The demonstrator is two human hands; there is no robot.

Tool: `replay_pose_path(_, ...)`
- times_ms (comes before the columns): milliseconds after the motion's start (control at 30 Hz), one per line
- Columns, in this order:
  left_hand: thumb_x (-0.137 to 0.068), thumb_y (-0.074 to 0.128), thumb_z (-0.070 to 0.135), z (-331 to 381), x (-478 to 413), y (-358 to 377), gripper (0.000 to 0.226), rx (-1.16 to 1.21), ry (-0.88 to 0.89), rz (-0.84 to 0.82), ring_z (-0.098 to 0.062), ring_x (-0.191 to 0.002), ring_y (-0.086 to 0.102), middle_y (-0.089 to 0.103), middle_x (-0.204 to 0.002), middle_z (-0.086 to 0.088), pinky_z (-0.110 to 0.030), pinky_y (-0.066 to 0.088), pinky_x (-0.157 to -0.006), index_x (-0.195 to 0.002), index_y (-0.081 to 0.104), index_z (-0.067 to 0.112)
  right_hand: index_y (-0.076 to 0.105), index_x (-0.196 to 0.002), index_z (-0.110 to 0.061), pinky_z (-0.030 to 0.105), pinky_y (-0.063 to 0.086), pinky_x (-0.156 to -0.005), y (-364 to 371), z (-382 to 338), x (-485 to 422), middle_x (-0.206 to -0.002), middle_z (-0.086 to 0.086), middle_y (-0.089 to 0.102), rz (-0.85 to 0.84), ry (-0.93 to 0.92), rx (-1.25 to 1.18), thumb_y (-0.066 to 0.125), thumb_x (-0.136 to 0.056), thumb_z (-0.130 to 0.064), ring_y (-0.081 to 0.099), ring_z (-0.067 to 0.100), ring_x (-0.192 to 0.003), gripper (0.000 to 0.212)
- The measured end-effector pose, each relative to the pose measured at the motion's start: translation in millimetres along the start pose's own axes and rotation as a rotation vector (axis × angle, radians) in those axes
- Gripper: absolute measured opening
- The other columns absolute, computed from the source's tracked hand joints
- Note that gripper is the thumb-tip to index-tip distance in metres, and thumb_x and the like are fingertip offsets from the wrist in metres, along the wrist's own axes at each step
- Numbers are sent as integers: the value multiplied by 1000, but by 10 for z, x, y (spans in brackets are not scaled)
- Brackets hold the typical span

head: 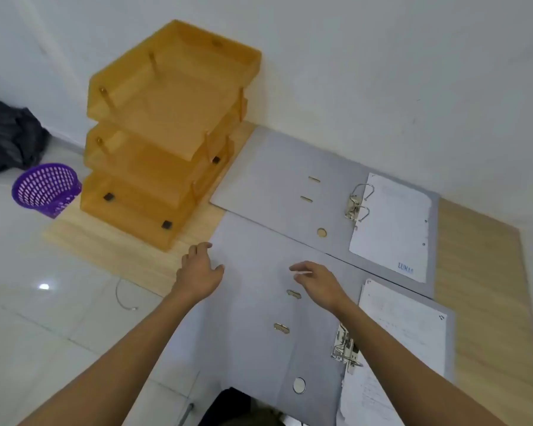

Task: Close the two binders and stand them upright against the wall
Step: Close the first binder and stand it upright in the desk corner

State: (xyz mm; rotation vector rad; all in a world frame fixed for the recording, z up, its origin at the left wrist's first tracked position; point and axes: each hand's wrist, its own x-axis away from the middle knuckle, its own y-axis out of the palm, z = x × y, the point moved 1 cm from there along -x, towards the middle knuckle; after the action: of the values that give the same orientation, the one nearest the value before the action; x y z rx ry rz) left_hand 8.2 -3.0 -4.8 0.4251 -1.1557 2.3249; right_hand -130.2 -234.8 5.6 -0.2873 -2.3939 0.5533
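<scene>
Two grey lever-arch binders lie open and flat on a low wooden board. The far binder is next to the white wall, with white sheets on its right half. The near binder overlaps the far binder's front edge and holds papers beside its metal rings. My left hand hovers over the near binder's left cover edge, fingers spread, holding nothing. My right hand is over the middle of the same cover, fingers apart and empty.
An orange three-tier paper tray stands on the wooden board left of the binders, against the wall. A purple basket and a dark bag sit on the tiled floor at left. A thin wire lies on the tiles.
</scene>
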Motion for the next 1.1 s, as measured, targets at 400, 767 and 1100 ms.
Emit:
replay_pose_path(400,-88,64,26,-449,-24,279,70,-7,-160,165,-35,-138,33,34,-152,-9,-55,30,-109,-150,35,13,0,-162,-27,50,-8,-123,672,312,-11,-169,0,-21,-67,61,410,51,-98,-35,-24,28,-154,82)
replay_pose_path(767,-90,66,32,-446,22,-92,43,125,-161,30,-30,-105,62,64,-121,-13,-40,50,-86,-126,59,9,8,-162,-29,54,-8,-123,562,224,97,-169,-1,-20,-186,73,265,51,-98,-44,-23,25,-155,79)
replay_pose_path(1100,-102,45,41,954,1290,-412,37,495,6,-477,-19,-105,75,77,-117,1,-33,60,-85,-129,63,22,11,-159,-43,38,19,-125,240,-338,908,-170,-12,-3,-176,-181,-335,47,-94,-65,8,10,-156,78)
